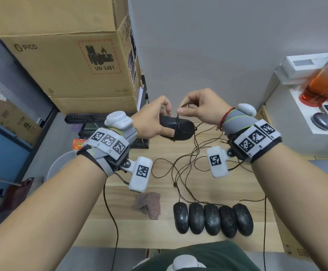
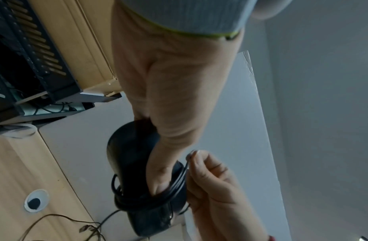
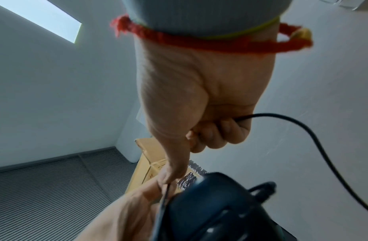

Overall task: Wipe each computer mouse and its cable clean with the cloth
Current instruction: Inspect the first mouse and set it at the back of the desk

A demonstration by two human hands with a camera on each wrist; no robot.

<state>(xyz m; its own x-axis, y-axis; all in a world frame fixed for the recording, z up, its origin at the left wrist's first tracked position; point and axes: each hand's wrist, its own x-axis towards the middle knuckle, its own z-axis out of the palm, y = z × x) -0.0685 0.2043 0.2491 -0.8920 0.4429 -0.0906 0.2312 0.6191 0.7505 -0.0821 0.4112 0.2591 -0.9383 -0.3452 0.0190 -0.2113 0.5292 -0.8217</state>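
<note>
While a black mouse [image 1: 175, 129] is held raised above the far part of the wooden table [image 1: 208, 184], at about twelve o'clock from the person, it is gripped by the left hand [image 1: 152, 121], whose fingers and thumb are curled round its body, the thumb [image 2: 162, 176] being pressed on its underside in the left wrist view. Several turns of its black cable [image 2: 174, 184] are seen wound round the mouse, and a strand of that cable is pinched between thumb and forefinger of the right hand [image 1: 202, 109], which is closed just beside the mouse at its two o'clock side; the remaining fingers [image 3: 218, 135] are curled over a further length of cable that trails away in a loop. Both hands are thus kept close together, almost touching. A crumpled brownish cloth [image 1: 149, 204] is left lying on the table nearer the person, at about seven o'clock from the held mouse and well apart from both hands. Just beside it, at its three o'clock, a row of five black mice [image 1: 213, 219] is laid side by side, touching, with thin cables [image 1: 180, 169] spread loosely over the table beyond them. Stacked cardboard boxes [image 1: 67, 55] are seen at ten o'clock, and an orange bottle [image 1: 325, 81] at two o'clock
</note>
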